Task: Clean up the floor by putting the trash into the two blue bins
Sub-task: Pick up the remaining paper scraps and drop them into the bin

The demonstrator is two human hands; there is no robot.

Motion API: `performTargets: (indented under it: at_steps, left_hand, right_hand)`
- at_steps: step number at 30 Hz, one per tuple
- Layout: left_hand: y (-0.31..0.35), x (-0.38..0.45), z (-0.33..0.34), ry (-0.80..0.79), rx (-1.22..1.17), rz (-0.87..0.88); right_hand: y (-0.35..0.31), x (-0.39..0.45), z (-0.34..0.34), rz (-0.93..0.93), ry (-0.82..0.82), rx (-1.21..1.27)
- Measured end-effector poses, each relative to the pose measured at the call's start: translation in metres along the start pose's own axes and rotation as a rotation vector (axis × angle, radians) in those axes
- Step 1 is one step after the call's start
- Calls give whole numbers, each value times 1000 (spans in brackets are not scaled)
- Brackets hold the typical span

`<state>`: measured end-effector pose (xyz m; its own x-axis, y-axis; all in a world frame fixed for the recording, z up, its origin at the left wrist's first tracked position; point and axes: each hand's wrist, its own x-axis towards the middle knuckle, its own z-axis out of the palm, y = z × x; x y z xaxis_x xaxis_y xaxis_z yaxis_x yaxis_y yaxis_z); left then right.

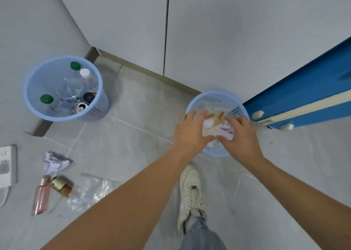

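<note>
Crumpled wrappers sit gripped between left hand and right hand, both clutching them directly over the right blue bin.

I see one bin by the wall corner holding bottles and a can; the other bin sits right, under both hands, floor trash lying lower left.

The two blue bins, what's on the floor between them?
Head view: only bare grey floor tiles between the left bin and right bin.
</note>
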<state>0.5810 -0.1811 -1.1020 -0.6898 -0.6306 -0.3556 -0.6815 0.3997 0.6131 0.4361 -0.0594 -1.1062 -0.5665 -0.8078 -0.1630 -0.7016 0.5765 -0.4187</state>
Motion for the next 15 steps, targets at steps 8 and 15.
performTargets:
  at_steps: [8, 15]
  left_hand:
    - [-104, -99, -27, 229, -106, -133]
    - [-251, -292, -11, 336, -137, -541]
  right_hand:
    - [-80, -46, 50, -250, -132, -57]
    - [-208, -129, 188, -506, -363, 24]
